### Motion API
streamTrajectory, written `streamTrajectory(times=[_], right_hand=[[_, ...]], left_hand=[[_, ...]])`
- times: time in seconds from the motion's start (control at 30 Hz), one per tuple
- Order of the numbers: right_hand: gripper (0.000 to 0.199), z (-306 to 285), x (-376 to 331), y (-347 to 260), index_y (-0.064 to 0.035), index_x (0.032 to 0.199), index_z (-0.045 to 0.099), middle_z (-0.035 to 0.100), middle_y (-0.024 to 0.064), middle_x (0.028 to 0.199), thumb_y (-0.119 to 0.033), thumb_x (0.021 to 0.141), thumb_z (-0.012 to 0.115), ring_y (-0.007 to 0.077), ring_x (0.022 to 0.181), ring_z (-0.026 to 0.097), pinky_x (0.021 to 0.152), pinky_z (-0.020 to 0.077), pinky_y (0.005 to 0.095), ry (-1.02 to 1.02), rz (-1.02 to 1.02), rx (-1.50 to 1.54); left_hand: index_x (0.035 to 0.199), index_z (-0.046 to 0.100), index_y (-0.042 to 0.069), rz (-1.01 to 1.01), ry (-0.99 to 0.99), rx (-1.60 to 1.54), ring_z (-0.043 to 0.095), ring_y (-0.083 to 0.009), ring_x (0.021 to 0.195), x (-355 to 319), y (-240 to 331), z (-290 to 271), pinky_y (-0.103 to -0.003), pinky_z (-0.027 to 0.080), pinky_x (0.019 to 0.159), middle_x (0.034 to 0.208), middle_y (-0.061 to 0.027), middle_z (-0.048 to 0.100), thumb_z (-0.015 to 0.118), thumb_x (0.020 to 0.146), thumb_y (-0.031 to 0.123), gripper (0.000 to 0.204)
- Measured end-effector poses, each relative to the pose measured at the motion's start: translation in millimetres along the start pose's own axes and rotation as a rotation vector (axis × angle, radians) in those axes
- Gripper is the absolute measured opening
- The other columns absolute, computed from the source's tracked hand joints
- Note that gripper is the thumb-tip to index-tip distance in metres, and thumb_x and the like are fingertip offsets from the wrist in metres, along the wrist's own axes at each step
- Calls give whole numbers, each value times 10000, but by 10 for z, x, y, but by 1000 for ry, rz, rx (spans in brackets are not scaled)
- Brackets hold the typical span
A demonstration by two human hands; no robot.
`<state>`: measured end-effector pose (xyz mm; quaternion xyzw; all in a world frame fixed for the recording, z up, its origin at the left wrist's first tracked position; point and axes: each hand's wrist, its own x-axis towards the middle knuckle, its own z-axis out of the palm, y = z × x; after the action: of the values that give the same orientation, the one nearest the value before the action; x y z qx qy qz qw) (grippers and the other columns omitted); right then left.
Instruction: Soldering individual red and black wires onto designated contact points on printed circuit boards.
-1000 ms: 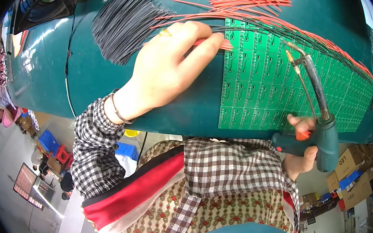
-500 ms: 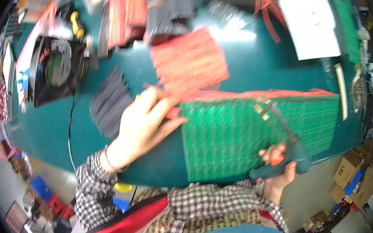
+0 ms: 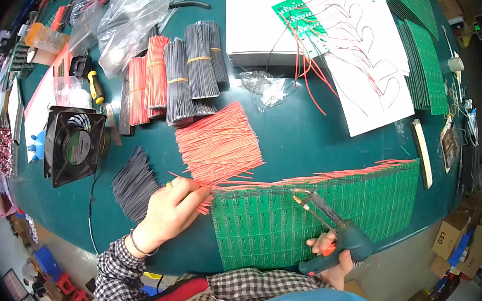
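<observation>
A wide panel of green circuit boards [image 3: 261, 235] lies along the table's near edge. Red wires [image 3: 338, 175] and darker ones line its far edge. My left hand [image 3: 168, 213] is at the panel's far left corner, fingers closed round a few short red wires [image 3: 204, 206] whose ends poke out beside the fingertips. My right hand [image 3: 338, 272] grips a dark green soldering gun [image 3: 354, 245] with a red trigger. Its tip hangs over the panel near the wired edge; I cannot tell whether it touches. A loose pile of red wires [image 3: 221, 142] lies just beyond my left hand, dark grey wires [image 3: 134, 186] left of it.
Banded red and grey wire bundles [image 3: 182, 71] stand farther back. A black fan [image 3: 74, 147] and yellow-handled screwdriver [image 3: 96, 88] are at left. White paper [image 3: 359, 113] bears a wired green board [image 3: 296, 18]. Stacked green panels [image 3: 423, 64] and a pale strip [image 3: 422, 155] are at right.
The view has tilted, so the table sits lower and more of its far side shows. My left fingers have drawn closer together on the red wires. The soldering gun's tip has shifted slightly left along the panel.
</observation>
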<state>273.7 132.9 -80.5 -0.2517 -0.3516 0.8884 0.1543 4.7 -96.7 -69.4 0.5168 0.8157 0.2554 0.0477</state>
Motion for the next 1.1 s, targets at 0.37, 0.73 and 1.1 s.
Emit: streamTrajectory(times=[0.37,0.73,1.1], right_hand=[[554,19,33,12,-7,1170,517,611,103,919,-451,851,610,254,853,612,900,451,492,8,-30,-33],[566,89,10,-47,-10,1155,514,599,87,893,-474,845,610,235,826,600,846,480,473,44,-24,-105],[638,491,15,-124,41,1213,441,579,126,1008,-448,846,622,290,948,609,824,536,447,-27,-87,-324]], left_hand=[[1022,591,-1,-136,87,-82,538,-252,689,-28,165,-211,-317,447,571,836,-97,549,641,680,-17,346],[1147,564,-25,-150,-40,-138,513,-263,744,-246,223,-254,-340,435,664,867,-107,513,541,680,-113,476],[1037,599,19,-60,145,-233,598,-257,766,-268,12,-16,-324,491,638,860,-94,578,626,745,-45,300]])
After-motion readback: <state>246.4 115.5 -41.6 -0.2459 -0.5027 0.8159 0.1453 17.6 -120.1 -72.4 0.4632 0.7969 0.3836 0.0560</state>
